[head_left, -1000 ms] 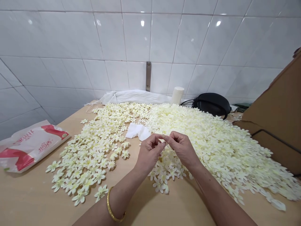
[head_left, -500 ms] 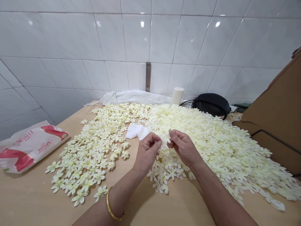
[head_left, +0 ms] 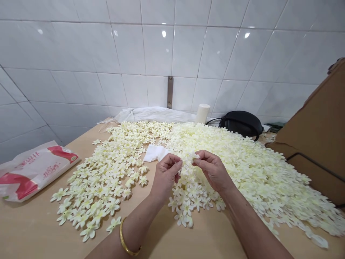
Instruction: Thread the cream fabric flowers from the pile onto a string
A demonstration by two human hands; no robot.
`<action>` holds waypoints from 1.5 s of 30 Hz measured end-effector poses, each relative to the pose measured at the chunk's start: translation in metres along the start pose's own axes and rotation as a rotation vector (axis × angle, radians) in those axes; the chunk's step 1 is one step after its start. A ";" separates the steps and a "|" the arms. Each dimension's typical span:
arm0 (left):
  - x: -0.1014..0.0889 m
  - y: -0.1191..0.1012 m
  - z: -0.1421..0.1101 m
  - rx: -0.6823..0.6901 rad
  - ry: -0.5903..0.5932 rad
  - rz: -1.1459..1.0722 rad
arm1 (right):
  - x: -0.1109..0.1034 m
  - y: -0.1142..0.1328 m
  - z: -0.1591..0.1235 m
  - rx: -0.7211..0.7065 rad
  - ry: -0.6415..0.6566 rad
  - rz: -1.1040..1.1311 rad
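My right hand [head_left: 214,171] pinches a small pale flower [head_left: 195,157] between thumb and fingertips. Beside it, a short gap away, my left hand [head_left: 167,172] is closed with thumb against index finger; whatever it may hold is too small to make out. A gold bangle [head_left: 124,239] circles the left wrist. Both hands hover over the front of a large heap of cream-white flowers [head_left: 258,180]. To the left, another spread of yellowish flowers [head_left: 102,183] lies loose on the wooden table [head_left: 32,230].
A white tissue [head_left: 155,153] lies between the two flower groups. Behind stand a white cylinder [head_left: 202,113] and a black rounded case [head_left: 239,124]. At far left is a red-and-white plastic packet [head_left: 40,171]; a cardboard box [head_left: 318,133] rises at right. A tiled wall closes off the back.
The flower in my right hand now shows more clearly at the fingertips, and that hand has turned slightly. The whole view has shifted a little, so the scene sits lower.
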State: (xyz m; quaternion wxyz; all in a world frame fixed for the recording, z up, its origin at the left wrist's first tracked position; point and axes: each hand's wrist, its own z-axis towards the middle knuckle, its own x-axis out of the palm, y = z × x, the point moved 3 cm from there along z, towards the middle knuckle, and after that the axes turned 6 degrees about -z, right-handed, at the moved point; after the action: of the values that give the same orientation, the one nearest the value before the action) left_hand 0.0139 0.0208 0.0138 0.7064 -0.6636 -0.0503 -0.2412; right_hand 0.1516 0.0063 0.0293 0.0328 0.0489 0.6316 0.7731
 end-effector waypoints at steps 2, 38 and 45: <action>-0.001 0.002 0.001 -0.012 0.004 -0.025 | 0.000 0.000 0.000 -0.006 -0.030 0.028; -0.008 0.006 0.005 -0.259 -0.204 -0.160 | -0.042 0.009 0.003 -0.274 -0.654 -0.870; -0.002 0.004 0.004 -0.277 -0.180 -0.226 | -0.009 0.021 -0.009 -0.503 -0.422 -0.896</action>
State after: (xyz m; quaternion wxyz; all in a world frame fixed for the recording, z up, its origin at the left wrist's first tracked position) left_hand 0.0145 0.0253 0.0092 0.5695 -0.7633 -0.1539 -0.2635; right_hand 0.1595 -0.0073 0.0476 0.4950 -0.0800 0.3661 0.7839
